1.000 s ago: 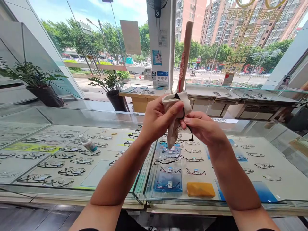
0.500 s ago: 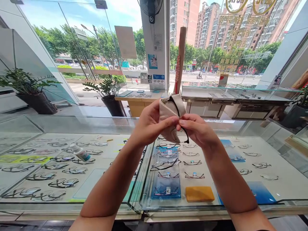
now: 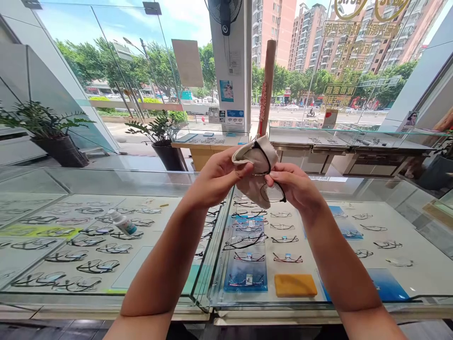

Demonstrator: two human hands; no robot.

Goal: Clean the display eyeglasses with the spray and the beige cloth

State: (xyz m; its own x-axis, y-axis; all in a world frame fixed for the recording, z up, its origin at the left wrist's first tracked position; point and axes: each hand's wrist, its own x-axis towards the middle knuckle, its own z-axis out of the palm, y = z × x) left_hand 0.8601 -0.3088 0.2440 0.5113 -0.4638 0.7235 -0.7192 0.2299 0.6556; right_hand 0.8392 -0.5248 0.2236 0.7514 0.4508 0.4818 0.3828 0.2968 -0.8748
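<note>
Eyeglasses, black along the brow, seem thin-rimmed below, against beige cloth.

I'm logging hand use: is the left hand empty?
No, the left hand holds a beige fabric cloth against thin black-rimmed eyeglasses.

Daylit glass windows; pale pillar; dark floor.
</note>
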